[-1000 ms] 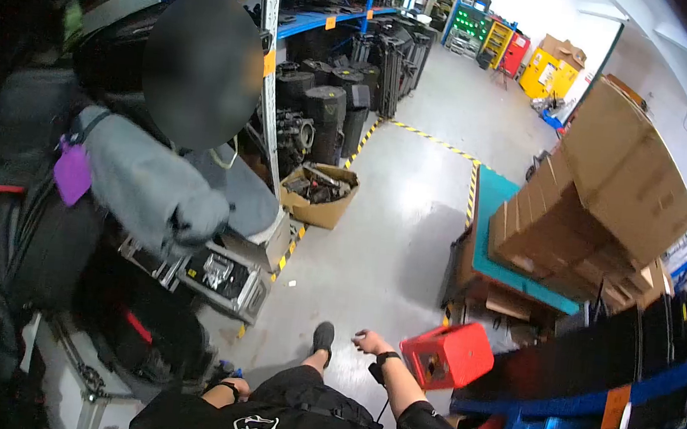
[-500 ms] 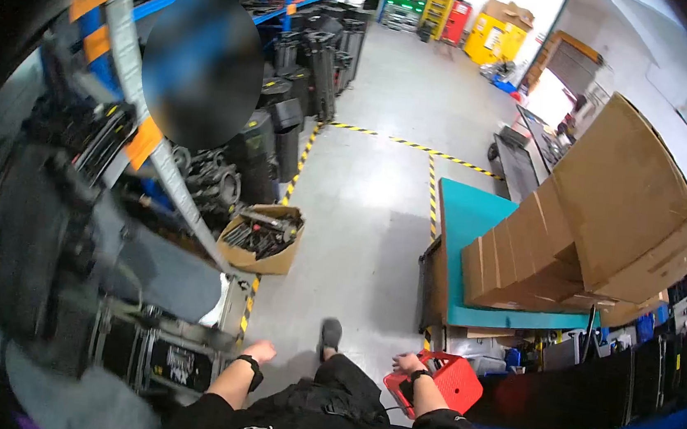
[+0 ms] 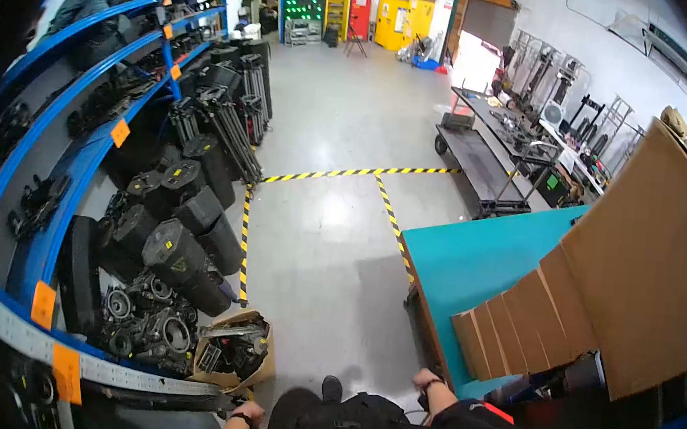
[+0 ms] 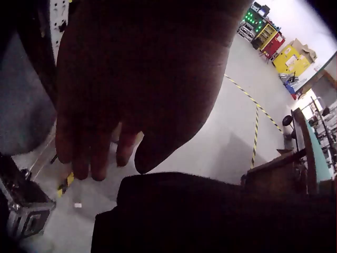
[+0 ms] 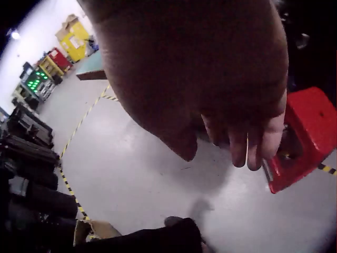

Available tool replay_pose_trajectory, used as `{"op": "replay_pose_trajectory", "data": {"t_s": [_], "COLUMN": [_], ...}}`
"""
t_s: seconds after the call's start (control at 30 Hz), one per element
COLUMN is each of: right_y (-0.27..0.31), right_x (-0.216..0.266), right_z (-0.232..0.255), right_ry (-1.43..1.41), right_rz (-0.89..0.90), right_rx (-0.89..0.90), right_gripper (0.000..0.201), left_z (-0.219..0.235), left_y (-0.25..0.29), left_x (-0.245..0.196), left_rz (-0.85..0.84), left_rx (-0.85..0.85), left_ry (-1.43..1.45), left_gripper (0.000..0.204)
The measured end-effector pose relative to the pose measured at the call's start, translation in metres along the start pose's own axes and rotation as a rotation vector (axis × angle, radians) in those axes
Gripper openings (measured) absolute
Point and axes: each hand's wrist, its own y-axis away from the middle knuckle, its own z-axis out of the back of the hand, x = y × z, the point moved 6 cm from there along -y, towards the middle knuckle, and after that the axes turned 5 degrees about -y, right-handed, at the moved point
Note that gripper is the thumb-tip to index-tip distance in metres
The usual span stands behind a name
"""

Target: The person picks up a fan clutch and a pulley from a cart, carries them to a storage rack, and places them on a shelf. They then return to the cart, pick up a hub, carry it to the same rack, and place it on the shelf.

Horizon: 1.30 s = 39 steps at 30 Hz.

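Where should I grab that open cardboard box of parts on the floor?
Hold the cardboard box low on two opposite walls, probably coming from the floor on its right: its top is open and loaded with parts, while gear crowds its left side in the head view.

Beyond the wheeled black cart (image 3: pixel 473 161), a yellow cabinet (image 3: pixel 403 25) stands beside a red cabinet (image 3: pixel 358 17). Upright metal frames (image 3: pixel 568 75) line the white wall (image 3: pixel 559 37) right of the cart. Well left of it, black tripods (image 3: pixel 231 133) stand beside blue shelving (image 3: pixel 97 164). Striped tape (image 3: pixel 347 173) crosses the floor (image 3: pixel 307 244) toward the cart.
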Motion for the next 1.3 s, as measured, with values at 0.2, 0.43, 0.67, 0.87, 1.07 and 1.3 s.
{"op": "replay_pose_trajectory", "data": {"t_s": [0.2,0.43,0.67,0.87,1.07,1.3], "right_y": [-0.136,-0.252,-0.332,-0.333,-0.371,-0.491], "right_x": [0.153,0.252,0.167,0.144,0.104,-0.034], "right_z": [0.161,0.315,0.407,0.482,0.486,0.507], "right_ry": [-0.387,-0.525,-0.744,-1.163,-0.923,-0.992], "right_rz": [0.138,0.202,-0.224,-0.229,-0.43,-0.529], "right_rx": [-0.168,-0.173,-0.097,-0.332,-0.111,-0.287], "right_gripper": [0.036,0.041,0.027,0.025,0.028,0.035], "left_z": [0.135,0.262,0.477,0.679,0.793,0.91], "left_y": [-0.052,-0.125,-0.236,-0.303,-0.419,-0.418], "left_x": [-0.042,-0.054,-0.061,-0.165,-0.324,-0.521], "left_rz": [-0.055,0.164,0.139,-0.046,-0.208,-0.307], "left_rx": [0.11,0.272,0.214,0.001,0.055,0.137], "left_ry": [1.106,0.655,0.828,0.304,0.114,0.029], "left_gripper": [0.023,0.025,0.019,0.023,0.019,0.023]}}
